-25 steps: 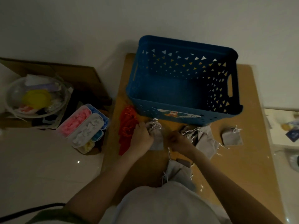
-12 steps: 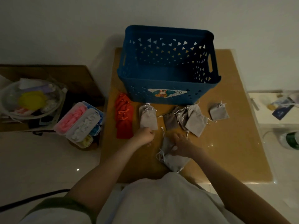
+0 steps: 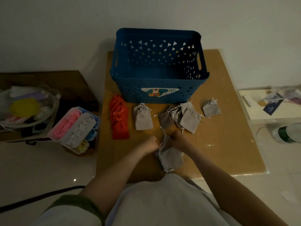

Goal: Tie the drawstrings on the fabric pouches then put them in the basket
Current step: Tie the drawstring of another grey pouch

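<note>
On the brown table near its front edge lies a grey pouch (image 3: pixel 170 158). My left hand (image 3: pixel 151 142) and my right hand (image 3: pixel 178 138) both pinch its neck and drawstrings from either side. A tied grey pouch (image 3: pixel 143 118) lies flat in front of the blue basket (image 3: pixel 159 95). Right of it sits a heap of grey pouches (image 3: pixel 180 116), and a single grey pouch (image 3: pixel 211 108) lies further right. A stack of red pouches (image 3: pixel 119 121) lies at the left. The basket's visible floor is bare.
The table (image 3: pixel 228 144) ends close behind the pouch I hold. Left of the table stand a clear organiser box (image 3: pixel 73 129) with pink and white pieces and a bowl of clutter (image 3: pixel 26 108). A white shelf (image 3: pixel 268 105) and a bottle (image 3: pixel 288 132) are at the right.
A second ago my hands were at the pouch near the basket; that pouch now lies flat. Both hands have come back and taken the neck of the pouch nearest me.
</note>
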